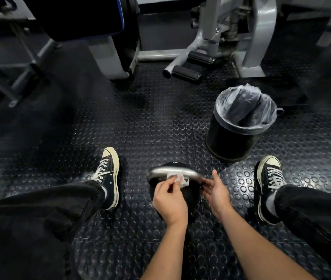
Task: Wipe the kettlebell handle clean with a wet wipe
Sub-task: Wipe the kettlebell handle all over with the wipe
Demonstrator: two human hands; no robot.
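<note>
**On the floor: one kettlebell, one wipe, two hands**

Between our two shoes sits one kettlebell (172, 190) on the studded floor (140, 118). Our left hand (169, 199) pinches one wipe (177, 178) against its handle (172, 171). Our right hand (217, 194) touches the handle's right end, fingers loose. One lined bin (239, 122) stands nearby.

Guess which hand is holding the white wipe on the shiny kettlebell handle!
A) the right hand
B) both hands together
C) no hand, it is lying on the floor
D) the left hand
D: the left hand pinches the wet wipe against the metal kettlebell handle, while the right hand only touches the handle's right end, with no wipe in it.
</note>
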